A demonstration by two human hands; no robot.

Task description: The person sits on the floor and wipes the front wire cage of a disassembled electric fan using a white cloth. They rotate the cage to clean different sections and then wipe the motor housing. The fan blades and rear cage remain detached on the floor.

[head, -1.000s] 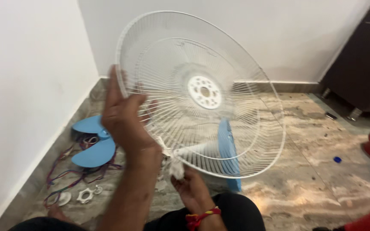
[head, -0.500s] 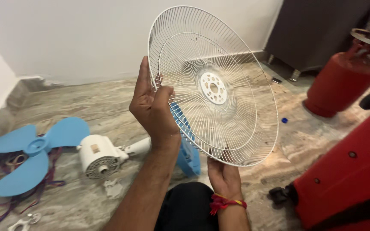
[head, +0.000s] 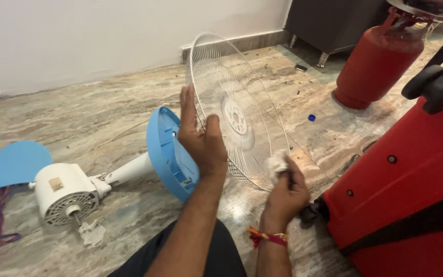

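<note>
Head view: the left hand holds the white wire fan guard upright on edge, its palm flat against the near rim, fingers raised along the wires and the thumb hooked over them, seemingly to steady the guard. The right hand is clenched around a small white cloth, pressing it to the lower rim of the guard, just right of the left hand; this hold looks suited to wiping the wires. A red and yellow thread circles the right wrist.

Just left of the left hand, the round blue fan base lies tipped on its side on the marble floor, with its white stem running to the white motor housing, which bears 1 small tan square label on its side. Farther left lies a blue fan blade over coloured wires. A crumpled white scrap lies near the motor. Right of the right hand stands a red suitcase; beyond it are a red gas cylinder and 1 small blue cap on the floor.
</note>
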